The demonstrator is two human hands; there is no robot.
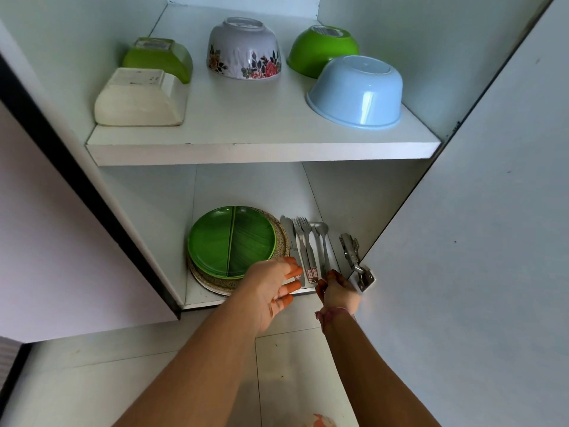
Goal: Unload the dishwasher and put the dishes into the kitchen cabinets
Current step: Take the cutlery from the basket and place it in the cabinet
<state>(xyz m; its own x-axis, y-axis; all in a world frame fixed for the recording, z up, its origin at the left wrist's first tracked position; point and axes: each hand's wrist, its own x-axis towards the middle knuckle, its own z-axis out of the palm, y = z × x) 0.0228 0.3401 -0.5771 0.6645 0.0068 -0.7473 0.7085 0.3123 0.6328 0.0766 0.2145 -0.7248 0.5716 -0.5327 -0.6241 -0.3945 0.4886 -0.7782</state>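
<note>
Left grip (274, 285) spread flat; right grip (334, 289) curled, pinching.

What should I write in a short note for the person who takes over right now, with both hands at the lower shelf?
Left hand: open, fingers straight, beside the knife handles.
Right hand: fingers curled at the spoon handles; a grip looks likely.
Lower shelf: green leaf-pattern plates stacked on speckled plates, with knives, forks and spoons lying alongside.
Upper shelf: five bowls upside down, among them the floral bowl and the blue bowl.
Done: these dishes are stored.
Left: finish aligning the cutlery; the dishwasher is out of view.
</note>
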